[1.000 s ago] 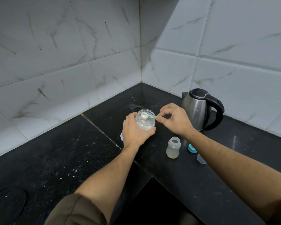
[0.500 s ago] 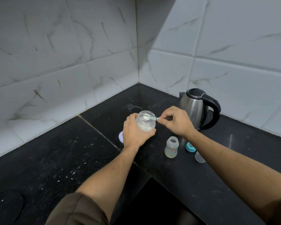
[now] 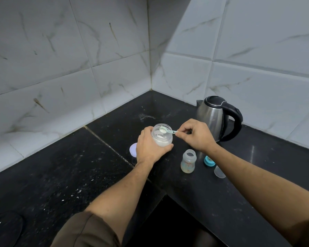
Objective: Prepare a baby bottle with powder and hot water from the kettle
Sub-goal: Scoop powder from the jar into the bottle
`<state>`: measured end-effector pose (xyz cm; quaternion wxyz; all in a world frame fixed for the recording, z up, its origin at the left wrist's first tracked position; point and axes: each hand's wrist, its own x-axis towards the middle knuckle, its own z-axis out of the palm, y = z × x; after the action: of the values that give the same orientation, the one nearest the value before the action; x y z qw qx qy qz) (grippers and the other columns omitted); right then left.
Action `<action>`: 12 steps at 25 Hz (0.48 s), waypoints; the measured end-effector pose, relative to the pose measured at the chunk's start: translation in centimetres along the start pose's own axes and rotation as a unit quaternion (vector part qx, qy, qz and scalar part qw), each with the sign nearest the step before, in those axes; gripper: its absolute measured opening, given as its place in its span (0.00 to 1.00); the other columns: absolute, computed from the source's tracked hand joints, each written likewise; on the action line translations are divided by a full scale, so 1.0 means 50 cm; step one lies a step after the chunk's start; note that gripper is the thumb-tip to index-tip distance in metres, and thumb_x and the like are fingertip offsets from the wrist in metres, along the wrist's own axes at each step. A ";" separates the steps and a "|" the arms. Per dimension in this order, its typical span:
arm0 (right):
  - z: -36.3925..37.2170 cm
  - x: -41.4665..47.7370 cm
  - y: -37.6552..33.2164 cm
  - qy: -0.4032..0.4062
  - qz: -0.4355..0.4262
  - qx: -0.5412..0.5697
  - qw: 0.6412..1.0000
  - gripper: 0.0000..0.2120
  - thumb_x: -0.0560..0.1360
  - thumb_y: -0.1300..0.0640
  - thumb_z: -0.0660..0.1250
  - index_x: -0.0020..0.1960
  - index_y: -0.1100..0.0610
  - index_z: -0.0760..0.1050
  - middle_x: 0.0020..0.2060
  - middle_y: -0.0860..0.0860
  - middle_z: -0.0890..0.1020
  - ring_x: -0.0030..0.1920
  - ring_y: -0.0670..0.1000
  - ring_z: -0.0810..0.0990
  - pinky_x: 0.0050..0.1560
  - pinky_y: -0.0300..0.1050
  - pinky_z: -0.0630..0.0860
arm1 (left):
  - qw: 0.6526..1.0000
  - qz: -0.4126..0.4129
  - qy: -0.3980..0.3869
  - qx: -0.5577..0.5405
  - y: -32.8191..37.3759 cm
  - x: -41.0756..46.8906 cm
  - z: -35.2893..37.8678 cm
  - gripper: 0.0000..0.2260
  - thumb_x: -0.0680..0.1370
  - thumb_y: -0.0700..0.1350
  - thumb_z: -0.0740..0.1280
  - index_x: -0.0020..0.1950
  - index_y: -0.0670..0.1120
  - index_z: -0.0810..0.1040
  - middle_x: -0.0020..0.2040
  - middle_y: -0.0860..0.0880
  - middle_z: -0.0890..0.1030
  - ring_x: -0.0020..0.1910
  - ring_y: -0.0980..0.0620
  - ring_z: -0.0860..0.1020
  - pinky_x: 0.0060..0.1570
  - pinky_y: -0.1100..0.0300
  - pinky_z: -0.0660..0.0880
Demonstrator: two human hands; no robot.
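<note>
My left hand [image 3: 150, 148] grips a clear jar of white powder [image 3: 161, 135], held tilted above the black counter [image 3: 239, 193]. My right hand [image 3: 194, 136] pinches the handle of a small pale-green scoop [image 3: 165, 130]. The scoop's bowl, heaped with powder, sits over the jar's open mouth. An open baby bottle [image 3: 188, 161] stands upright on the counter below my right wrist. A steel kettle [image 3: 216, 116] with a black lid and handle stands behind my right hand.
A white jar lid [image 3: 133, 149] lies on the counter left of my left hand. A teal bottle ring [image 3: 209, 161] and a clear cap [image 3: 219, 172] lie right of the bottle. White tiled walls meet in a corner behind. The counter's inner edge drops off near me.
The scoop with powder has risen slightly at the jar's mouth. Both hands stay nearly where they were; the camera view has shifted a little.
</note>
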<state>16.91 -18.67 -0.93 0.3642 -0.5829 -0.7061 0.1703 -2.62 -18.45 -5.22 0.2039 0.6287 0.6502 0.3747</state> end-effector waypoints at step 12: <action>-0.006 -0.009 -0.010 -0.047 0.140 0.122 0.981 0.03 0.74 0.56 0.79 0.41 0.53 0.88 0.34 0.42 0.85 0.38 0.41 0.80 0.44 0.37 0.76 | 0.997 -0.065 -0.034 -0.037 -0.039 -0.003 0.033 0.41 0.57 0.60 0.85 0.63 0.52 0.70 0.59 0.55 0.77 0.55 0.52 0.79 0.56 0.51 0.79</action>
<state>16.80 -19.25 -0.55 0.3718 -0.6185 -0.6075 0.3318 -2.66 -18.08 -7.73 0.2724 0.5897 0.6681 0.3628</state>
